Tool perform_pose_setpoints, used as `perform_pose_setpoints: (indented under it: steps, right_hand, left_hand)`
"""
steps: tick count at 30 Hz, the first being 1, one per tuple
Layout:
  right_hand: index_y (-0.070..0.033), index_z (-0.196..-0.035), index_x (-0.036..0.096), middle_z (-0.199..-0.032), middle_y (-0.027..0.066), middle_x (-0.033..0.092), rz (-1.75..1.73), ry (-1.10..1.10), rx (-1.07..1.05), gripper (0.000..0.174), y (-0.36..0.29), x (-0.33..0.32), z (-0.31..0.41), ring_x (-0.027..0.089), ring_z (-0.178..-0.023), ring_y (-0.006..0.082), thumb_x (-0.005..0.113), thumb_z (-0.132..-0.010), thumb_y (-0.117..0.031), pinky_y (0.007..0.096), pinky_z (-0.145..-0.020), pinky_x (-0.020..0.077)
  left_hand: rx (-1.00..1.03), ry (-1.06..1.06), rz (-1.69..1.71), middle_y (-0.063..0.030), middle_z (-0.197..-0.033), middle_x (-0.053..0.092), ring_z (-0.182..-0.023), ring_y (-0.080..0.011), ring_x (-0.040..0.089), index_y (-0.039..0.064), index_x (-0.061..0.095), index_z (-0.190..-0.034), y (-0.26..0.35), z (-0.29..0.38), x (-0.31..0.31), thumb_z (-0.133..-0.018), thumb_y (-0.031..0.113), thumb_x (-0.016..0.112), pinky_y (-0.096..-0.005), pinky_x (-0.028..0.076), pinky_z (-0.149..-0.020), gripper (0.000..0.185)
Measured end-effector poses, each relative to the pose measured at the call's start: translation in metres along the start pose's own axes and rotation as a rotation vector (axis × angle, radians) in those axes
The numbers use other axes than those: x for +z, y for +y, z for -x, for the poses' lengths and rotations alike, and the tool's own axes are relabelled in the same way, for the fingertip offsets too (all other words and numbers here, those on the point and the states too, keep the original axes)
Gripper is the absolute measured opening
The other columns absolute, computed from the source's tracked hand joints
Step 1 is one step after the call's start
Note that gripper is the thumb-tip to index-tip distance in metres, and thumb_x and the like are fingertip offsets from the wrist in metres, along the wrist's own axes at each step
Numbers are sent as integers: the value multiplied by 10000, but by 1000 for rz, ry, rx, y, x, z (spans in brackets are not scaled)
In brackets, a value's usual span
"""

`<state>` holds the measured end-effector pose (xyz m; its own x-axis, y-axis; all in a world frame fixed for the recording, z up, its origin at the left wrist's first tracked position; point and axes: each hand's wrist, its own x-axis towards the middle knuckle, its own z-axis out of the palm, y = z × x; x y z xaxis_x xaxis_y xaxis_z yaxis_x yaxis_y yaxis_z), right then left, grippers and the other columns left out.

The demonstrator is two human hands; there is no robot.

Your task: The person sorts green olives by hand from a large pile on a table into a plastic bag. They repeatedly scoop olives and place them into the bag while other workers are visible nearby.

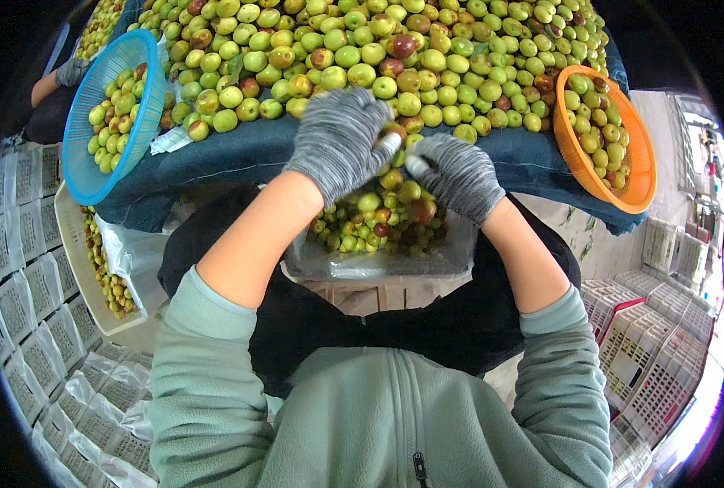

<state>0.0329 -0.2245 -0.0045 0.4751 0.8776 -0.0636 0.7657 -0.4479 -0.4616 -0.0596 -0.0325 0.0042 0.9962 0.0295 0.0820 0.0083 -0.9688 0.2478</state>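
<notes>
A broad heap of green jujubes [362, 73], some with brown-red patches, covers the table in front of me. At its front edge my left hand [344, 143], in a grey knit glove with pale fingertips, lies over the fruit, and a jujube shows beside its thumb. My right hand [459, 174], gloved alike, is just to the right with its fingers curled inward. Their undersides are hidden, so a firm hold cannot be made out. Between and below the hands, blurred jujubes [408, 190] appear in mid-air above a plastic-lined crate [386, 268] partly filled with jujubes.
A blue plastic basket [154, 79] and an orange one [639, 165], both holding jujubes, flank the heap. Dark blue cloth [234, 149] covers the table edge. A pale crate [75, 244] with fruit stands left. Stacked crates [636, 341] stand right. Another person's gloved hand [72, 72] shows far left.
</notes>
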Motion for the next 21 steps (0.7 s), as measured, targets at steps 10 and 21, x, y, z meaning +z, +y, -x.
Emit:
perform_pose_setpoints:
  steps: [10, 21]
  right_hand:
    - [-123, -1255, 624, -1456, 249, 379, 287, 100, -138, 567, -28, 23, -10, 478, -1241, 412, 722, -740, -337, 505, -1057, 358]
    - [-96, -1233, 601, -1257, 186, 571, 47, 472, 33, 436, 1, -6, -54, 532, -1163, 378, 669, -830, -249, 465, -1002, 434]
  left_hand:
    - [-192, 161, -106, -155, -1235, 565, -1122, -317, 562, 70, 580, -1221, -32, 2, -11, -889, 320, 597, -429, 451, -982, 416]
    - [-369, -145, -87, -275, -1427, 402, -1296, -403, 439, -30, 377, -1427, -14, 1, -5, -854, 474, 637, -459, 359, -1091, 807]
